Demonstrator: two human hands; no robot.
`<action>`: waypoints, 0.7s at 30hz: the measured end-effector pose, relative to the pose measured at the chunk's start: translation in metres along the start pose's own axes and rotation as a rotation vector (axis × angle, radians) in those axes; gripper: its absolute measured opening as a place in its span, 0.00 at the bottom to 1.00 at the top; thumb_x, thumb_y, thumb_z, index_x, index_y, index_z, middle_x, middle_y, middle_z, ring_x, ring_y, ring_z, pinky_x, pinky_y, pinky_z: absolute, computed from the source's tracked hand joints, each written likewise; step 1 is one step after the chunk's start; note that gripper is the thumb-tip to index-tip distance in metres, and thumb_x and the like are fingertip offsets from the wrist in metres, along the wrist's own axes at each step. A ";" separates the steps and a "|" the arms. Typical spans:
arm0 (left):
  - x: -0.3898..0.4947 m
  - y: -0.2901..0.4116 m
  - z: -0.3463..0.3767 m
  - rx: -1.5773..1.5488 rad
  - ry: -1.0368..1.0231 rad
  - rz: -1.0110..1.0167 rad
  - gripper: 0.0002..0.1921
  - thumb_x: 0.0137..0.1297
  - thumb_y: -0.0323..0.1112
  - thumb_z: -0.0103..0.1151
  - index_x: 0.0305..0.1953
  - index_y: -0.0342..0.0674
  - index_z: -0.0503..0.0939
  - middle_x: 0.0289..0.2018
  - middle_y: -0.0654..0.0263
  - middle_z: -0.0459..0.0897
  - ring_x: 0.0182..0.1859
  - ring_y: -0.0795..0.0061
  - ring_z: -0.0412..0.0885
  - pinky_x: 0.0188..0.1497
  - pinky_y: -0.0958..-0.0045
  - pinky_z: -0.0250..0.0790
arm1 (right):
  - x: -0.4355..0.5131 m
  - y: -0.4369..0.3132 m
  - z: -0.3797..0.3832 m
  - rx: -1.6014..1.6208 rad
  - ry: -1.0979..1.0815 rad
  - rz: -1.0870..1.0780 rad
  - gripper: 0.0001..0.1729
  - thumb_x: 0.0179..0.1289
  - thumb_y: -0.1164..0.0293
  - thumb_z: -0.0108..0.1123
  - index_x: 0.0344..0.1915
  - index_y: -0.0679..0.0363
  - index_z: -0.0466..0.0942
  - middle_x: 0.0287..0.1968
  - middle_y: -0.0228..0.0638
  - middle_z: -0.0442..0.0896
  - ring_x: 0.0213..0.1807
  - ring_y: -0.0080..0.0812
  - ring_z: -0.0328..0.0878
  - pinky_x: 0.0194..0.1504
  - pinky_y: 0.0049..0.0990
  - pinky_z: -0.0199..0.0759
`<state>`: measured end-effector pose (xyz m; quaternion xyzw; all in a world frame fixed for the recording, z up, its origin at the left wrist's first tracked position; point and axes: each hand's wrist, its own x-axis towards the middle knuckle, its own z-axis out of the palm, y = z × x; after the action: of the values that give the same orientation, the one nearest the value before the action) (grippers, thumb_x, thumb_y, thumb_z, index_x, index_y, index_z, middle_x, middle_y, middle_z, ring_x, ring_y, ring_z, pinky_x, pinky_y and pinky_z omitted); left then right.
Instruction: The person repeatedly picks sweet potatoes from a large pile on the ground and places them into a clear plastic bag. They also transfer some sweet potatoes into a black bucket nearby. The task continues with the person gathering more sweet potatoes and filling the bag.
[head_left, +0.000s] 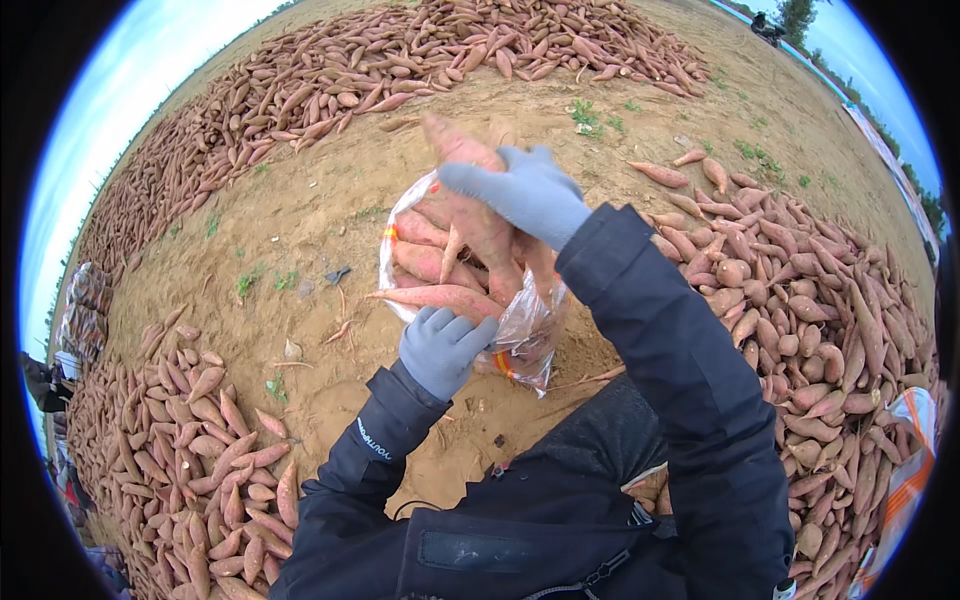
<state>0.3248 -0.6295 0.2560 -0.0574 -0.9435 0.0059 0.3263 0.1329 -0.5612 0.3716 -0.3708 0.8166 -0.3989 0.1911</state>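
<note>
A clear plastic bag (531, 322) with orange-and-yellow marks stands on the soil before me, its mouth open and full of pink-skinned sweet potatoes (435, 262). My left hand (442, 351), in a grey glove, is curled at the bag's near rim, just below a long sweet potato (450, 298) lying across the mouth. Over the far right side of the bag, my gloved right hand (521, 193) grips a large sweet potato (457, 142), blurred by motion. Another blurred root shows behind that hand; whether it is held too cannot be told.
Loose sweet potatoes lie in heaps at the right (817, 322), at the lower left (187, 457) and in a long bank (315, 90) across the back. Filled sacks (85, 307) stand at far left. An orange-striped white sheet (904, 480) edges the right heap.
</note>
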 end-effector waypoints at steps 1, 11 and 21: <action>0.000 0.001 0.000 -0.020 0.011 0.000 0.17 0.46 0.31 0.59 0.42 0.49 0.80 0.24 0.74 0.69 0.30 0.72 0.71 0.36 0.71 0.66 | 0.004 0.002 0.018 -0.224 -0.025 0.070 0.44 0.50 0.41 0.63 0.56 0.65 0.72 0.50 0.52 0.79 0.53 0.42 0.77 0.57 0.34 0.67; 0.012 -0.006 0.012 -0.232 0.119 -0.061 0.18 0.43 0.24 0.59 0.40 0.48 0.82 0.23 0.73 0.74 0.29 0.70 0.74 0.32 0.70 0.67 | -0.039 0.117 0.018 0.264 0.129 0.091 0.48 0.48 0.50 0.69 0.63 0.66 0.62 0.60 0.55 0.71 0.60 0.46 0.71 0.57 0.32 0.68; 0.012 -0.007 0.011 -0.313 -0.034 -0.009 0.17 0.46 0.30 0.60 0.42 0.47 0.81 0.28 0.71 0.75 0.34 0.68 0.74 0.39 0.67 0.67 | -0.060 0.114 0.011 -0.599 0.096 -0.085 0.26 0.49 0.64 0.63 0.49 0.63 0.71 0.32 0.47 0.82 0.38 0.49 0.81 0.39 0.45 0.72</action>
<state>0.3079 -0.6348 0.2546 -0.1033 -0.9385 -0.1418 0.2973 0.1268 -0.4748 0.2759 -0.4252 0.8898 -0.1649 0.0176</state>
